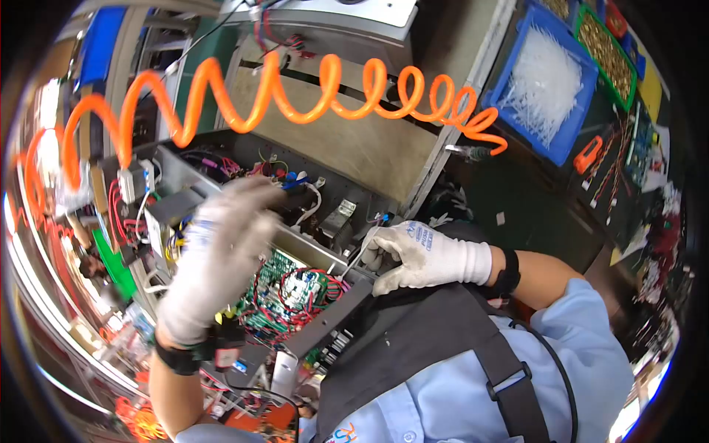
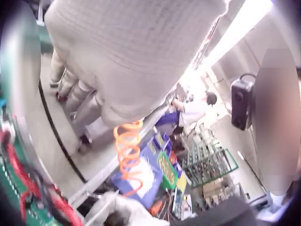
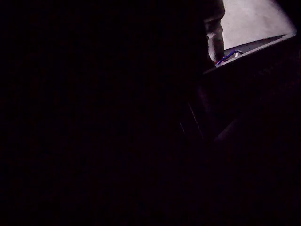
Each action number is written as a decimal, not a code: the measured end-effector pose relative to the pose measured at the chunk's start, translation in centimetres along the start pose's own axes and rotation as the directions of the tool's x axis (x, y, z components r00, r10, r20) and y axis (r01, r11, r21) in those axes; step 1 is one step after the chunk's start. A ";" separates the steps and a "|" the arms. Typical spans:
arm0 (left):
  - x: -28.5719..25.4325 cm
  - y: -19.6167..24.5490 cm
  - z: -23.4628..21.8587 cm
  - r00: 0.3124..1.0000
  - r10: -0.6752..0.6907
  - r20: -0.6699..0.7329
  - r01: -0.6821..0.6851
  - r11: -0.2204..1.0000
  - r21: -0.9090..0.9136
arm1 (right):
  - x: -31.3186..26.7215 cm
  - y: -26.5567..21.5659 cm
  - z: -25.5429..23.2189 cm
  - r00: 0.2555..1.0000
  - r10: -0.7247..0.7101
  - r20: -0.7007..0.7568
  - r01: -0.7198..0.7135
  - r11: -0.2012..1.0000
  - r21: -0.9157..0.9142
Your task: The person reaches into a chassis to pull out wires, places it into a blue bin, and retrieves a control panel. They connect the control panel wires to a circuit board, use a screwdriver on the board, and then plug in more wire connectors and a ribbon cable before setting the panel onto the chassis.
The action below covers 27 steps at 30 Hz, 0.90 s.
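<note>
In the head view my gloved left hand point(image 1: 225, 251) is blurred above an open metal chassis point(image 1: 329, 321), fingers stretched toward the upper right. The left wrist view shows the back of that glove point(image 2: 127, 61), its fingers loosely bent and nothing seen in them. Inside the chassis lies a green circuit board point(image 1: 277, 284) with red and black wires. My gloved right hand point(image 1: 428, 258) grips the chassis's right edge, fingers curled over it and thumb on the near side. A thin white cable point(image 1: 358, 258) passes beside its fingertips. The right wrist view is mostly dark, with one gloved finger point(image 3: 215, 42) at top.
An orange coiled hose point(image 1: 317, 111) hangs across the bench above the chassis. At upper right stand a blue bin of white strips point(image 1: 583, 88) and a green bin of small brass-coloured parts point(image 1: 617, 66). An orange-handled tool point(image 1: 588, 154) and wire harnesses point(image 1: 609, 177) lie below them.
</note>
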State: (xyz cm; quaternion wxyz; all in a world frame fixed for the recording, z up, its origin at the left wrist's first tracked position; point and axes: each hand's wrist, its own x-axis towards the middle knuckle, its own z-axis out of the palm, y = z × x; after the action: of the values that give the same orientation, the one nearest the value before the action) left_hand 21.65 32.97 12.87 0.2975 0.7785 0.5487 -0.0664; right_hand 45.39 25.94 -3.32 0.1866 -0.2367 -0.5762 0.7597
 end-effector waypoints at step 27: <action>-41.5 0.2 58.5 -0.191 -0.971 0.146 0.667 -0.237 -0.707 | 3.0 2.2 -12.0 0.814 0.504 0.288 0.225 0.182 -0.957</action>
State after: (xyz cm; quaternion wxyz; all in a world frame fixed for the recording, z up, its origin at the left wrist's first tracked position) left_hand 18.75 -32.21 -16.82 0.2101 -0.0335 0.9711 0.1081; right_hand 49.81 36.52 -8.55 -0.2572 -0.1238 -0.9214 0.2637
